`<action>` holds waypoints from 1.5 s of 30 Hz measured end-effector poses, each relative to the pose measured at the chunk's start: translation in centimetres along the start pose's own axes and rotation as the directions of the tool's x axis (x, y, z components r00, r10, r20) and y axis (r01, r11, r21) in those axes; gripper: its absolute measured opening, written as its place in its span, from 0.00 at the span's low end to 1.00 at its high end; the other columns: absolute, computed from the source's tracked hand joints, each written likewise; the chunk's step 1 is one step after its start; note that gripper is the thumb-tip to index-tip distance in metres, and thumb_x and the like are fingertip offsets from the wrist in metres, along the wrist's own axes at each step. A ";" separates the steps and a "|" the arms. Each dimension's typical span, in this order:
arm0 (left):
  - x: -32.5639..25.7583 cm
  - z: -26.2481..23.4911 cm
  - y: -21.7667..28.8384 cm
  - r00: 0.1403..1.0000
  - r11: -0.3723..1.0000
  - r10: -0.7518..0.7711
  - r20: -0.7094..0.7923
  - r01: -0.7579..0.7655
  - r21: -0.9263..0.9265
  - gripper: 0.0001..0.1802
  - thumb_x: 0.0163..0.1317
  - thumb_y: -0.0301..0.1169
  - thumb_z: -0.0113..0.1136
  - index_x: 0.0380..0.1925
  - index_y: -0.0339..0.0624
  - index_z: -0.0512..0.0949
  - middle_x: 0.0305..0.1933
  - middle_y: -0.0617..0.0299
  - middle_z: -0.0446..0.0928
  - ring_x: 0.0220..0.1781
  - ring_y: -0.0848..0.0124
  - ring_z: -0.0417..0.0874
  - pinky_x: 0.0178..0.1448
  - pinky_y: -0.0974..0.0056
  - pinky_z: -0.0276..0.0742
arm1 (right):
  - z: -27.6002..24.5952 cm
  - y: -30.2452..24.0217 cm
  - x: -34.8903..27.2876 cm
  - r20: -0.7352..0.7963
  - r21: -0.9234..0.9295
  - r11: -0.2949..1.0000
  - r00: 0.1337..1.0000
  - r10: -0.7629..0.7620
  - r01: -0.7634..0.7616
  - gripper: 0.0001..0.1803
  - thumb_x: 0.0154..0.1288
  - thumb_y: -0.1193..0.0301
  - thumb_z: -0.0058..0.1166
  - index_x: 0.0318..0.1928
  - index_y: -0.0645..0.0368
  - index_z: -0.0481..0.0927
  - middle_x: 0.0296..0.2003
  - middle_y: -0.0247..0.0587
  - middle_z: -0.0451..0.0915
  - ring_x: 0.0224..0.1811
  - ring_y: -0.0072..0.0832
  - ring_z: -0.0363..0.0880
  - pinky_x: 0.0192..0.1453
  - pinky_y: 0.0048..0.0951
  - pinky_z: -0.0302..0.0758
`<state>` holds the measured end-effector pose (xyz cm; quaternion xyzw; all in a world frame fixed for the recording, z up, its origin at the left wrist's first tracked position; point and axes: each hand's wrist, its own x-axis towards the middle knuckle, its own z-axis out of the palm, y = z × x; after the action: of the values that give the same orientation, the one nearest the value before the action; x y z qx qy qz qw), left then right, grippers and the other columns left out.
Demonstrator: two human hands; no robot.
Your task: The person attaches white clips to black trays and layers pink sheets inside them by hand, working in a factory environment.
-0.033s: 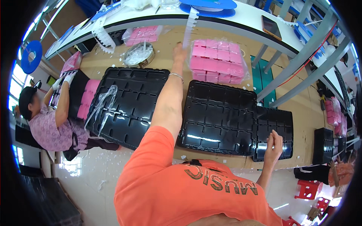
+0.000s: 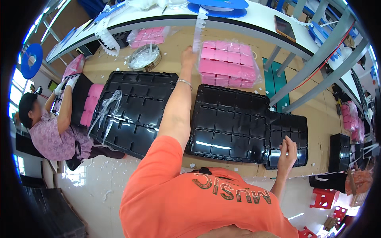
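Note:
Stretched forward between two black plastic trays, my left hand (image 2: 188, 56) appears closed on the lower end of a notched white strip (image 2: 197, 35). That strip hangs from a blue reel (image 2: 218, 14) on the white shelf; the fingers themselves are small and partly hidden. Loosely bent, my right hand (image 2: 288, 151) is over a smaller black tray (image 2: 285, 125), fingers apart and holding nothing visible. A large black tray (image 2: 230, 119) lies between my arms. Left of my left arm is another large black tray (image 2: 135, 99) with crumpled clear film (image 2: 109, 109) on it.
Beyond the middle tray sits a bagged stack of pink blocks (image 2: 228, 65). A round tin (image 2: 145, 59) holds white scraps. Metal shelf legs (image 2: 321, 65) rise at the right, and a phone (image 2: 285, 28) lies on the shelf. At the left a gloved co-worker (image 2: 59, 115) handles black trays.

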<state>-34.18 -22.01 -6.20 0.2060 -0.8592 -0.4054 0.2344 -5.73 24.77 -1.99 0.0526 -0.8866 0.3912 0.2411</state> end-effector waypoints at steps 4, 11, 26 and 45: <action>-8.7 -2.3 0.7 0.994 0.959 -0.058 0.092 0.081 -0.272 0.19 0.53 0.30 0.65 0.47 0.38 0.79 0.36 0.52 0.83 0.39 0.62 0.84 0.47 0.63 0.76 | 2.1 -0.5 3.0 0.099 0.076 0.996 0.994 0.041 -0.049 0.11 0.66 0.80 0.50 0.47 0.64 0.79 0.33 0.39 0.76 0.28 0.23 0.77 0.34 0.21 0.75; -20.6 -8.1 4.8 0.958 0.579 -0.015 0.285 0.241 -0.779 0.16 0.59 0.20 0.60 0.49 0.31 0.77 0.37 0.55 0.83 0.39 0.71 0.83 0.46 0.69 0.77 | 11.0 -8.2 9.9 0.484 0.551 0.763 0.874 0.037 -0.338 0.13 0.68 0.72 0.52 0.51 0.62 0.79 0.35 0.39 0.82 0.30 0.18 0.78 0.34 0.17 0.73; -22.8 -9.7 7.4 0.987 0.916 0.042 0.153 0.023 -0.401 0.23 0.62 0.22 0.54 0.59 0.32 0.67 0.34 0.56 0.83 0.32 0.73 0.84 0.38 0.69 0.79 | 20.1 -14.9 11.6 0.740 0.489 0.738 0.670 -0.067 -0.465 0.13 0.61 0.62 0.61 0.37 0.59 0.82 0.23 0.24 0.73 0.22 0.12 0.62 0.25 0.17 0.57; -23.2 -10.6 6.4 0.991 0.766 -0.105 0.077 0.130 -0.630 0.12 0.70 0.31 0.49 0.44 0.33 0.77 0.25 0.64 0.78 0.21 0.81 0.74 0.25 0.74 0.71 | 32.4 -7.4 14.9 0.913 0.072 0.764 0.266 -0.309 0.641 0.09 0.58 0.67 0.57 0.33 0.60 0.78 0.39 0.47 0.77 0.42 0.45 0.77 0.43 0.41 0.72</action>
<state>-10.49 -12.01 -0.60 0.1609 -0.6623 -0.6884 0.2480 -29.21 -2.21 -8.75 0.4778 -0.8634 0.0638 -0.1489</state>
